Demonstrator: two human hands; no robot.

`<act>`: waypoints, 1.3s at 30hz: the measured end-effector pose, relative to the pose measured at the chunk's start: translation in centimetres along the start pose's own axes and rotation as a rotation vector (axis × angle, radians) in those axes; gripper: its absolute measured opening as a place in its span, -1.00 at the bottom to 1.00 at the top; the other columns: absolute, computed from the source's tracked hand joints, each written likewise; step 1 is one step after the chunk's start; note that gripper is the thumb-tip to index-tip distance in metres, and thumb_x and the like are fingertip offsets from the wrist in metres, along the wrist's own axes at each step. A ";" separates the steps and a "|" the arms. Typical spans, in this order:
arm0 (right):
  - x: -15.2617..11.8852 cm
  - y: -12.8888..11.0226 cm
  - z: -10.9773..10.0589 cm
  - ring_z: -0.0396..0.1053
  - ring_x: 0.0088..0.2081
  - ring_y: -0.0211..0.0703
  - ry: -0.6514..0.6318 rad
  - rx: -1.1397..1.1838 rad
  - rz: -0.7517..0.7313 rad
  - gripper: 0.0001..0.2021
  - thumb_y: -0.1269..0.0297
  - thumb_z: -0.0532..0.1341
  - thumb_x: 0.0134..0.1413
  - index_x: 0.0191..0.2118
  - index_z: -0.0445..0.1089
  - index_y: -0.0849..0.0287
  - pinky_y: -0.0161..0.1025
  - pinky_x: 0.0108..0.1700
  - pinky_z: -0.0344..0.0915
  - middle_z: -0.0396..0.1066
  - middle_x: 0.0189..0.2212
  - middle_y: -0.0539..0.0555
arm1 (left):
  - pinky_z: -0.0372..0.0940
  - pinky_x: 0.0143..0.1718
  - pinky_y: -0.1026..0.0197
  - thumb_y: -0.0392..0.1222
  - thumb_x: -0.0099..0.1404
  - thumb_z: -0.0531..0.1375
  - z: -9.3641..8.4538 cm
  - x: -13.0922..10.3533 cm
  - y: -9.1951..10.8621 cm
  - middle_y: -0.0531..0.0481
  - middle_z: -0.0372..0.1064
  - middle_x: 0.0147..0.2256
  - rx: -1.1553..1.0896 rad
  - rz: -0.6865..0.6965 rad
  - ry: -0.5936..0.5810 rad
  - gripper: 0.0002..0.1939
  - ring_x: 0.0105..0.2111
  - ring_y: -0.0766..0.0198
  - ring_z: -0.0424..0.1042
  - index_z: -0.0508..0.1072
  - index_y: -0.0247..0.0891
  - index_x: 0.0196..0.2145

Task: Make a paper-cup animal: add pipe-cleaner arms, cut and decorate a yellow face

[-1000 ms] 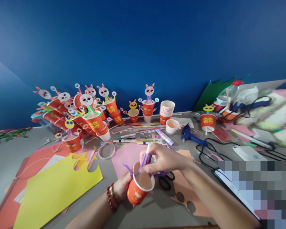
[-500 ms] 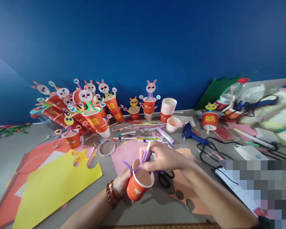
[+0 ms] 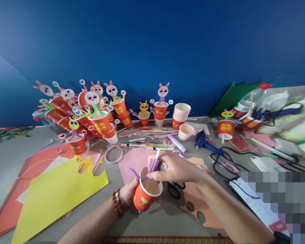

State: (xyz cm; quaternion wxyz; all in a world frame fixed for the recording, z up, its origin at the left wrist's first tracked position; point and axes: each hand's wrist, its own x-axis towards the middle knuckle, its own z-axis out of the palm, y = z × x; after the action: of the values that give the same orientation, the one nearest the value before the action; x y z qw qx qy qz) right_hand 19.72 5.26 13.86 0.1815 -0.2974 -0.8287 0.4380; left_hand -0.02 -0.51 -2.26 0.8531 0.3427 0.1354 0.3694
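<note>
My left hand (image 3: pixel 129 193), with a red beaded bracelet (image 3: pixel 117 203) at the wrist, is wrapped round the side of a red paper cup (image 3: pixel 143 200). The cup tilts so that its white inside faces me. My right hand (image 3: pixel 176 167) is closed over the cup's far rim, pinching purple pipe cleaners (image 3: pixel 154 165) together with a pale stick (image 3: pixel 157 154) that pokes up between the fingers. A free purple end leans out over the rim at the left. Where the strips meet the cup is partly hidden by my right fingers.
Cups with rabbit faces (image 3: pixel 99 122) crowd the back left. A cup stack (image 3: pixel 181 115) and a blue glue gun (image 3: pixel 208 145) stand farther back. Yellow paper (image 3: pixel 63 203) lies left; black scissors (image 3: pixel 174 191) and cut orange paper (image 3: pixel 205 213) lie right. A phone (image 3: pixel 259 206) is nearby.
The camera view has shifted slightly. Both hands keep nearly the same hold on the cup, pipe cleaners and stick, with only a small movement to the left and up in view.
</note>
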 end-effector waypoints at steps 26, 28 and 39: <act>0.0 0.3 -0.3 0.37 -0.38 -0.21 -0.012 0.027 -0.007 -0.85 0.20 0.30 0.13 -0.31 0.49 0.19 -0.30 -0.32 0.22 0.48 -0.39 0.00 | 0.36 -0.08 -0.03 0.33 0.20 0.22 0.1 -0.2 0.1 -0.28 0.52 -0.13 -0.096 -0.012 -0.018 -0.26 -0.19 -0.04 0.55 0.48 -0.44 0.02; 0.1 0.3 -0.1 0.36 -0.38 -0.21 -0.004 0.018 -0.007 -0.85 0.21 0.31 0.12 -0.30 0.49 0.19 -0.30 -0.32 0.21 0.48 -0.39 -0.01 | 0.34 -0.05 -0.06 0.31 0.23 0.20 -0.2 -0.3 0.1 -0.29 0.51 -0.11 -0.095 -0.017 -0.011 -0.27 -0.15 -0.06 0.54 0.47 -0.45 0.02; 0.1 0.4 -0.1 0.32 -0.37 -0.24 -0.006 0.044 -0.053 -0.91 0.28 0.32 0.11 -0.35 0.45 0.17 -0.32 -0.30 0.20 0.41 -0.40 -0.05 | 0.36 -0.05 -0.04 0.25 0.22 0.26 0.3 -0.2 0.2 -0.27 0.52 -0.09 -0.103 0.000 -0.001 -0.32 -0.08 -0.06 0.52 0.50 -0.45 0.01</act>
State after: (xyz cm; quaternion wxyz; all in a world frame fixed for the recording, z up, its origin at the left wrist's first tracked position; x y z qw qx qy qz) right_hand 19.84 5.51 13.60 0.1969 -0.2701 -0.8270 0.4522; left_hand -0.18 -0.71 -1.88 0.8696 0.2985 0.1160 0.3758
